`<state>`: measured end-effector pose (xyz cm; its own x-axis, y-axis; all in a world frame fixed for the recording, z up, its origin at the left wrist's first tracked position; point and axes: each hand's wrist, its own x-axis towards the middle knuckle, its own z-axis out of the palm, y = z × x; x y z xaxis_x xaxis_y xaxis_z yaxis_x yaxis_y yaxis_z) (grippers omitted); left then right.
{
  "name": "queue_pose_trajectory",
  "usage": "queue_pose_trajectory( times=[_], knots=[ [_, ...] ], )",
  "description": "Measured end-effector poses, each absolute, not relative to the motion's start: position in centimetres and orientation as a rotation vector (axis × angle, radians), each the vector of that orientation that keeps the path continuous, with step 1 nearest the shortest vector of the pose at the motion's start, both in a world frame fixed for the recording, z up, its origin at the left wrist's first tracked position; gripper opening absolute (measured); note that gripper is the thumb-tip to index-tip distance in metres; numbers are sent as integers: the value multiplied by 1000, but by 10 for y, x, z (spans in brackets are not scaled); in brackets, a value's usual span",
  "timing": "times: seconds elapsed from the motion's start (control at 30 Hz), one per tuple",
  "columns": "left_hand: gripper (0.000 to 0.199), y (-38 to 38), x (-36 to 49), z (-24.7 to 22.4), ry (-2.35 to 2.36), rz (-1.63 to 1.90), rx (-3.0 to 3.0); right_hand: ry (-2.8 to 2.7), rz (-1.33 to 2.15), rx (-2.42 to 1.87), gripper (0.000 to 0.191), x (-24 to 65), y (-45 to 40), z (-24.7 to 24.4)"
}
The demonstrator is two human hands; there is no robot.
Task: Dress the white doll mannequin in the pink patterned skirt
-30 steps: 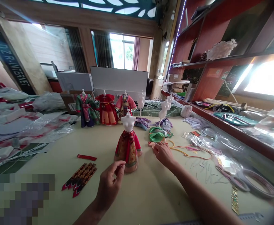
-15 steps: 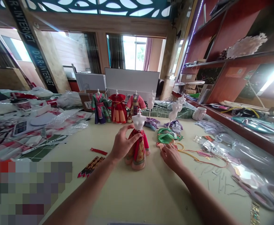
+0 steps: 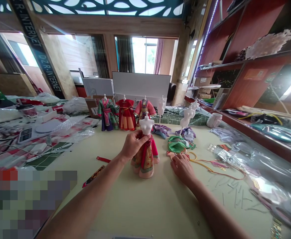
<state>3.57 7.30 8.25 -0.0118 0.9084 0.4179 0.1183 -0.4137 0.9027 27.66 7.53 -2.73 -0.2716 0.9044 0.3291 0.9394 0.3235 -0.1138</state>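
A small white mannequin (image 3: 146, 125) stands upright on the table in front of me, dressed in a long red and gold-patterned skirt (image 3: 146, 156). My left hand (image 3: 135, 144) is closed round its waist, thumb across the front. To the right, my right hand (image 3: 182, 167) lies low on the table, its bent fingers on an orange-red piece of cloth (image 3: 170, 154); the fingertips are partly hidden. Just behind that cloth is a crumpled green garment (image 3: 177, 145). A yellow cord (image 3: 202, 166) trails away to the right of it.
Dressed mannequins in green (image 3: 107, 113), red (image 3: 126, 114) and pink (image 3: 145, 108) stand behind. Bare white mannequins (image 3: 186, 116) are at the back right. A red strip (image 3: 102, 159) and a patterned piece (image 3: 93, 176) lie left. Scissors (image 3: 282, 212) and plastic bags (image 3: 260, 159) are at right.
My left hand has shifted slightly on the mannequin, which has turned and now shows more of the patterned skirt front. My left forearm covers more of the patterned piece. My right hand stays at the orange-red cloth.
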Motion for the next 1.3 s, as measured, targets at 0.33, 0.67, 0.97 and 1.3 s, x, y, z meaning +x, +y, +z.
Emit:
queue_pose_trajectory(
  times=[0.33, 0.67, 0.97, 1.3],
  knots=[
    [31, 110, 32, 86, 1067, 1561, 1586, -2266, -139, -1648, 17, 276, 75, -26],
    [34, 121, 31, 77, 1068, 1552, 1542, -2257, -139, -1632, 17, 279, 76, -30],
    [31, 122, 29, 78, 1070, 1527, 1550, -2257, -158, -1602, 19, 278, 77, -29],
    [50, 97, 34, 73, 1291, 1836, 1438, -2271, -146, -1561, 24, 280, 78, -33]
  ],
)
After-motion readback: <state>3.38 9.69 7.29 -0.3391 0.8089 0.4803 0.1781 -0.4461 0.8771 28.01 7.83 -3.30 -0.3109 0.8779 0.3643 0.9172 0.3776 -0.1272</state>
